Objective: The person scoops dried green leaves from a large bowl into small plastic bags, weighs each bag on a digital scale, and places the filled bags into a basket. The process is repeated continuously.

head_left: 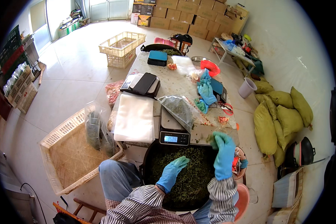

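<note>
My left hand (170,172), in a blue glove, reaches over the loose dark-green leaves (179,186) in a large black pan (148,156), fingers stretched out. My right hand (223,153), also gloved, is raised above the pan's right side, fingers bent together around something small and greenish that I cannot make out clearly. Just beyond them sits a digital scale (174,138) bearing a partly filled clear bag (177,111). A stack of translucent empty bags (133,117) lies left of the scale on the table (199,135).
A plastic crate (52,149) with filled bags (95,130) lies left. More scales (140,84), a crumpled blue bag (206,91) and red scissors (227,109) are on the table. Green sacks (289,115), a bucket (247,87) and a basin (242,199) are right. Boxes (186,18) line the back.
</note>
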{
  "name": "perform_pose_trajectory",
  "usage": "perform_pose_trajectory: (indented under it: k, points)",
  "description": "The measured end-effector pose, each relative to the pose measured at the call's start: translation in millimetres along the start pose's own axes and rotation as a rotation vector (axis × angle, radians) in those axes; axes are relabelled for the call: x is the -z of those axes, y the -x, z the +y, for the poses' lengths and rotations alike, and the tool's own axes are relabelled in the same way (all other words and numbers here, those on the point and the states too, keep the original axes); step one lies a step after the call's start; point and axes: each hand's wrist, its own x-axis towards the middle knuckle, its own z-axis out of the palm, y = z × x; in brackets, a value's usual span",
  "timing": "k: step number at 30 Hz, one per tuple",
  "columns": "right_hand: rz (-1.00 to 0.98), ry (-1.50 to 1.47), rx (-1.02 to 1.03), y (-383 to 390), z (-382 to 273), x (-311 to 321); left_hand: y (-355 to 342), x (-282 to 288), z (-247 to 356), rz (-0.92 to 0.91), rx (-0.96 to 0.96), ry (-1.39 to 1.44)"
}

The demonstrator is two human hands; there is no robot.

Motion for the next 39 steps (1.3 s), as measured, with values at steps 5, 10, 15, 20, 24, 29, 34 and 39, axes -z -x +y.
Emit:
perform_pose_trajectory:
  k: [5,10,15,20,24,29,34,39]
  points:
    - [-0.069,0.548,0.289,37,13,9,13,9,-2,0.033,-0.053,-0.061]
    - [-0.086,0.291,0.156,19,43,-9,40,-3,3,0.145,0.1,0.033]
    - [-0.074,0.369,0.198,-8,72,-47,59,12,-8,0.226,0.154,0.005]
    - [0.004,0.393,0.343,-39,76,-92,74,0,15,0.188,0.234,-0.252]
    - [-0.006,0.507,0.474,-76,53,-105,67,1,18,0.174,0.145,-0.343]
    - [-0.255,0.635,0.687,-54,-57,-80,52,10,59,0.278,-0.456,-0.782]
    - [-0.845,0.853,0.598,5,-89,-71,30,-9,63,0.254,-0.807,-1.215]
    - [-1.23,0.796,0.171,18,-32,-66,30,29,-25,0.113,-0.395,-0.753]
